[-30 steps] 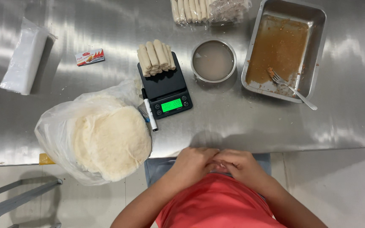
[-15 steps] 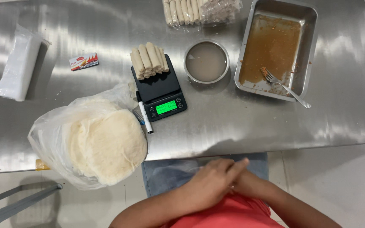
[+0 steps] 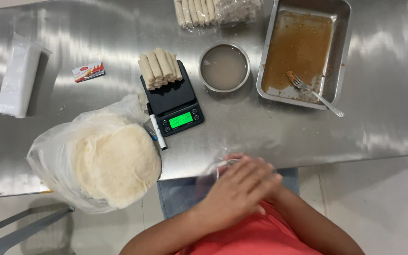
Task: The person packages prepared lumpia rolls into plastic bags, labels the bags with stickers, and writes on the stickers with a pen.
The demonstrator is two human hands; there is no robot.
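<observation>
The left hand [image 3: 242, 184] lies flat over the right hand [image 3: 232, 157] at the near edge of the table [image 3: 270, 132], fingers spread and blurred. Something thin and clear, a film [image 3: 216, 167], seems caught between them, but I cannot tell whether either hand truly grips it. The work looks paused at the hands themselves, rubbing or separating that film rather than touching food. A reach for anything else would first need the hands to part. Nearest on the left is a plastic bag [image 3: 48, 160] holding a stack of round wrappers [image 3: 116, 163], with a marker [image 3: 157, 132] beside it. Past that, a scale [image 3: 173, 101] carries finished rolls [image 3: 160, 68]. A bowl [image 3: 224, 67] of cloudy liquid and a tray [image 3: 341, 56] with brown residue and a fork [image 3: 315, 92] stand further back. The right hand is mostly covered, and more rolls [image 3: 194, 12] are cut off by the top edge.
</observation>
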